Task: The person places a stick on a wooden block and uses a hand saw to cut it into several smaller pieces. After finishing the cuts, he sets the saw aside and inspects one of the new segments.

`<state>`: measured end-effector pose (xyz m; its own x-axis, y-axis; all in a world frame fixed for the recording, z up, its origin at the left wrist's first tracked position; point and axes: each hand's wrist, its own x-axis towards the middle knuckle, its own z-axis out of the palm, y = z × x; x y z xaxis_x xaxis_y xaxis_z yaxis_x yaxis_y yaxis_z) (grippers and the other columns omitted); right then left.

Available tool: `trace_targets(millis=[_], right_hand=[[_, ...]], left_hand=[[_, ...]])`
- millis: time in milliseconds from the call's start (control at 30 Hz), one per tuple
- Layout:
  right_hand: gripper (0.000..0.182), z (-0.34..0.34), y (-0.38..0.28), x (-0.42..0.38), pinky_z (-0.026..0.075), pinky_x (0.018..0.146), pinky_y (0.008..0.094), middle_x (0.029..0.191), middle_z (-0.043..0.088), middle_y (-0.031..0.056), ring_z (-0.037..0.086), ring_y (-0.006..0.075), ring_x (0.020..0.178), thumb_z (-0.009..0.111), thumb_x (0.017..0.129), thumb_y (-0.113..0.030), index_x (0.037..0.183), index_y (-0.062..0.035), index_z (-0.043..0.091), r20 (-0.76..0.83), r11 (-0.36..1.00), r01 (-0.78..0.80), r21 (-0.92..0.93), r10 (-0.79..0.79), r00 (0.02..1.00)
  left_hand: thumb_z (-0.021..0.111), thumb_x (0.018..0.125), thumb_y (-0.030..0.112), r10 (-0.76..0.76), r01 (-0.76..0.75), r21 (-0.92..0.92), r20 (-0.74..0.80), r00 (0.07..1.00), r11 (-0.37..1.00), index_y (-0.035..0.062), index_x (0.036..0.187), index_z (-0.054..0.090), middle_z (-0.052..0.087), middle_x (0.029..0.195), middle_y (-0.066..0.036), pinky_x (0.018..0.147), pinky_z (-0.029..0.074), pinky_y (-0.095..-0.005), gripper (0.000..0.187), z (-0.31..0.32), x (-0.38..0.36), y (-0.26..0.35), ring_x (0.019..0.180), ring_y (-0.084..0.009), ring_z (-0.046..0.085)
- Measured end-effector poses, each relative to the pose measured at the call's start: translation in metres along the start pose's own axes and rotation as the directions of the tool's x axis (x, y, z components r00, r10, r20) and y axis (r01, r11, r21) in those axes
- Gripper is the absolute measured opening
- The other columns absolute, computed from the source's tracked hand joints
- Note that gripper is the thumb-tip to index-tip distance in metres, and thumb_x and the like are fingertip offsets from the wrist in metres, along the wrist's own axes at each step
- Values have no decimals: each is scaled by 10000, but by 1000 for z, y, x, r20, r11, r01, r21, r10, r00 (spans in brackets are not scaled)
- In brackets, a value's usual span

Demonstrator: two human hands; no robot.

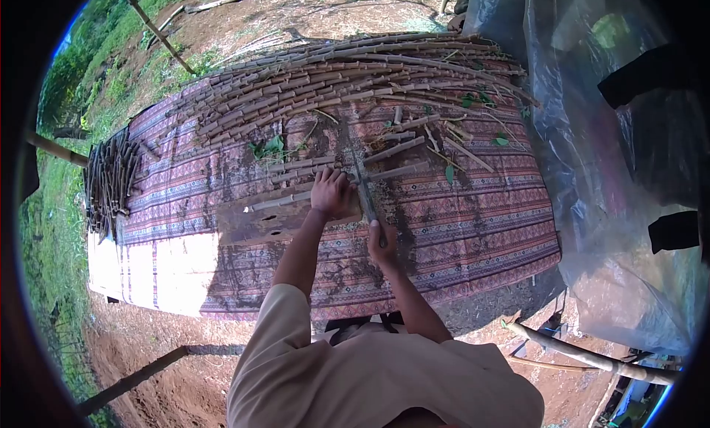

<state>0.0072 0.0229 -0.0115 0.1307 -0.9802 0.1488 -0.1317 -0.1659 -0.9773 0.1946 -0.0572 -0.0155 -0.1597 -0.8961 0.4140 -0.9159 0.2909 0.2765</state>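
My right hand [382, 243] is closed around the handle of a hand saw [364, 189], whose blade points away from me. Just left of the blade, my left hand [333, 193] presses down with bent fingers on a cassava stem [281, 201] lying over a brown wooden board [259, 224]. The stem's part under my palm is hidden. Cut stem pieces [396, 148] lie right of the blade, and another piece [303, 164] rests beyond my left hand. Sawdust is scattered around the blade.
Long cassava stems [318, 76] are heaped along the far side of the patterned tablecloth [473, 221]. A bundle of short cuttings [111, 176] stands at the left end. Clear plastic sheeting [562, 132] hangs at the right. Wooden poles [592, 354] are near the table.
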Motion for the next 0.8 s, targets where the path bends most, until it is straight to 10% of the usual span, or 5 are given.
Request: trace_targets(millis=[800], right_hand=[[306,-11,3,-11,350,503,338,591,465,47,455,139,523,430,1027,-234,845,-10,531,-13,998,55,-35,-55,998]], left_hand=[[611,874,377,-90,89,22,68,994,996,77,927,566,566,984,-104,910,392,-441,307,7,-2,-1,1017,-313,514]])
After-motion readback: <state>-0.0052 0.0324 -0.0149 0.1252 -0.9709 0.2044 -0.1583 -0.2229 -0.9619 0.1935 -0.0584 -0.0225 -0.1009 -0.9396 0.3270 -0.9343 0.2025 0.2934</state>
